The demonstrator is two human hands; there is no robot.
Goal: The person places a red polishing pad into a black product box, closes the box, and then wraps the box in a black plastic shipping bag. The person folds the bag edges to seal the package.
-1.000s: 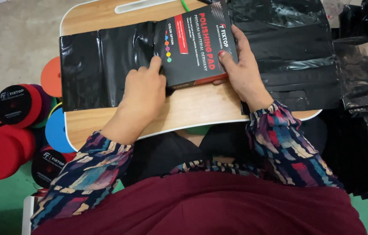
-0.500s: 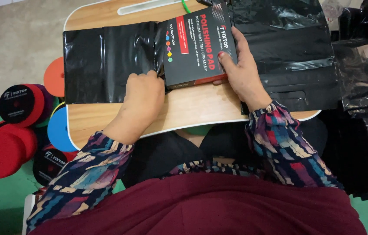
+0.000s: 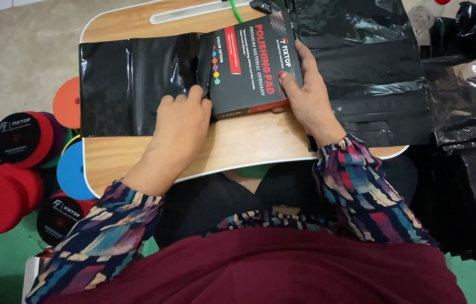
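Bare desk [image 3: 249, 143] lies open along the near edge, between both wrists. To the left, stacked red foam pads [image 3: 1, 197] crowd the floor beside it. To the right, heaped black plastic bags [image 3: 457, 112] block that side. A white slot [image 3: 193, 11] lies at the far edge.

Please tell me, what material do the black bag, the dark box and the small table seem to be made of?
The black bag looks like thin glossy plastic film: it wrinkles and reflects light. The dark box, held by the right hand, seems printed cardboard with a matte finish, sharp folded edges. The small table shows wood grain, probably laminate, with a pale rim. The left hand pinches the bag's mouth.
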